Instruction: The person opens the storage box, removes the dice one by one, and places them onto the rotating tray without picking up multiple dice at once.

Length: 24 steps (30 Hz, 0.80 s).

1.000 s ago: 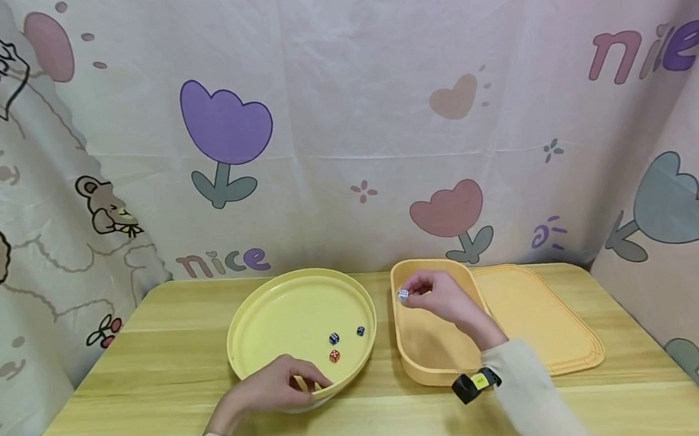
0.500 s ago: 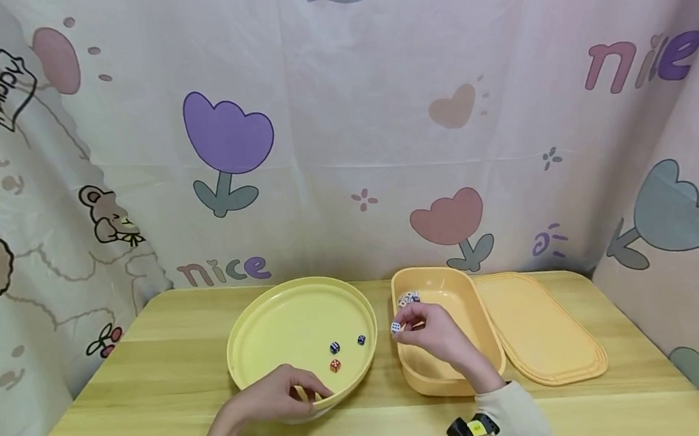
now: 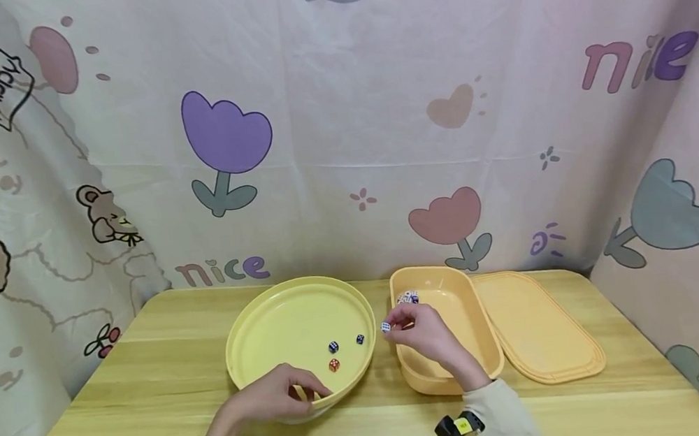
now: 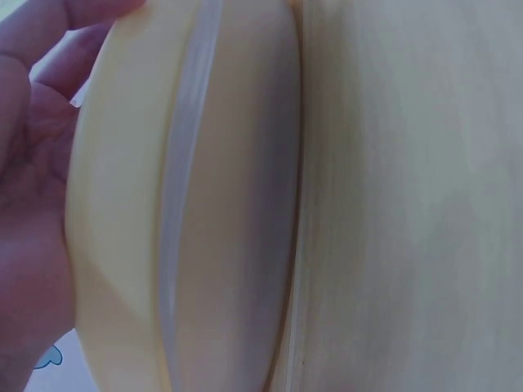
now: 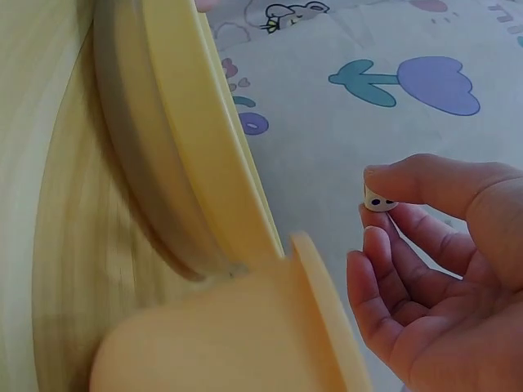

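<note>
My right hand (image 3: 420, 330) pinches a white die (image 3: 385, 327) with dark pips between thumb and fingertips, above the gap between the tray and the box. In the right wrist view the same die (image 5: 379, 202) shows under the thumb tip. My left hand (image 3: 278, 392) grips the near rim of a round yellow tray (image 3: 257, 307); its fingers curl over the rim. On the tray lie two dark blue dice, one in the middle (image 3: 333, 346) and one farther right (image 3: 360, 339), and a red die (image 3: 334, 365). Several pale and blue dice (image 3: 409, 298) sit inside the orange box (image 3: 454, 381).
A flat orange lid (image 3: 543, 326) lies on the wooden table (image 3: 149, 363), right of the box. Behind the table hangs a printed curtain (image 3: 326, 108). Close to the tray's right side stands the box, with a narrow strip of table between them.
My right hand has moved left and down with the white die, from over the box to past its left rim. The left hand stays on the tray rim.
</note>
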Motion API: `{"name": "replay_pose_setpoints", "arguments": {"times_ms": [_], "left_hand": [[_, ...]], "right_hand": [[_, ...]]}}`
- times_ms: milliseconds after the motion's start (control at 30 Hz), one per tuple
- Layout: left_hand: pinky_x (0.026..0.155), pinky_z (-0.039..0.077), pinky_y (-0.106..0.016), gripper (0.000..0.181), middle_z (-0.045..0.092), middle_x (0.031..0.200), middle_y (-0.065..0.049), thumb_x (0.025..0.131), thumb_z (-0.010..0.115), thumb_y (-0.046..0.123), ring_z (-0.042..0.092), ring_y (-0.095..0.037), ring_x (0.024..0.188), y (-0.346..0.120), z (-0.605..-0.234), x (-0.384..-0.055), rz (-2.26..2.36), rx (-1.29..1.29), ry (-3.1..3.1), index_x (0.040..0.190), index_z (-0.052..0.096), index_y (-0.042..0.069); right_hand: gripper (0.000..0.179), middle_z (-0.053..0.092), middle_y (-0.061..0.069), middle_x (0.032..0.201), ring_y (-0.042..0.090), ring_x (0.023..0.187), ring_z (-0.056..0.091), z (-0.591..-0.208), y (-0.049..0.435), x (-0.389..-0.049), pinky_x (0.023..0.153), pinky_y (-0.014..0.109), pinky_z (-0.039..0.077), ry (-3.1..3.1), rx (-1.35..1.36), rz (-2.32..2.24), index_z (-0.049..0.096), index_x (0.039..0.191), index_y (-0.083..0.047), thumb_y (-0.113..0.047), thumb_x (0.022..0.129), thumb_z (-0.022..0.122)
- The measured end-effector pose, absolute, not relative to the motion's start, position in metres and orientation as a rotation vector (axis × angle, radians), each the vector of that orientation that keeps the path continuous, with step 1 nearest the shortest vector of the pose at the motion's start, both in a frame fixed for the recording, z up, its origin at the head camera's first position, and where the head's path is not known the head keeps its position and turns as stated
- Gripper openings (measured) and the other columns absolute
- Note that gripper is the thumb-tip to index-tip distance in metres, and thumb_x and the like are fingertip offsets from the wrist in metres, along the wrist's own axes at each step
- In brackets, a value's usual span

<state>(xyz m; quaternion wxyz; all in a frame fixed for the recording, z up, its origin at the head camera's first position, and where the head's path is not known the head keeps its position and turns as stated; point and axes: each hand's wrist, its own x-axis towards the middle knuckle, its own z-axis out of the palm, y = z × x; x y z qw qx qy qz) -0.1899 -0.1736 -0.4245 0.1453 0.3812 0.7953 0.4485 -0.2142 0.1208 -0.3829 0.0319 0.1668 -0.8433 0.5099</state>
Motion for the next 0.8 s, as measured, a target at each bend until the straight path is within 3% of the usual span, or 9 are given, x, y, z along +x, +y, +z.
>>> {"name": "replay_pose_setpoints", "arguments": {"times_ms": [800], "left_hand": [[0.068,0.053,-0.025,0.029,0.068,0.092,0.009,0.08,0.062,0.0,0.059,-0.004,0.08,-0.173,-0.421,-0.189,1.267,1.066,2.317,0.102,0.076,0.011]], "right_hand": [[0.013,0.062,-0.002,0.08,0.012,0.074,0.054,-0.394,0.065,-0.223,0.065,0.026,0.048,-2.602,0.666,1.517,0.07,0.09,-0.003,-0.007,0.079,0.075]]}}
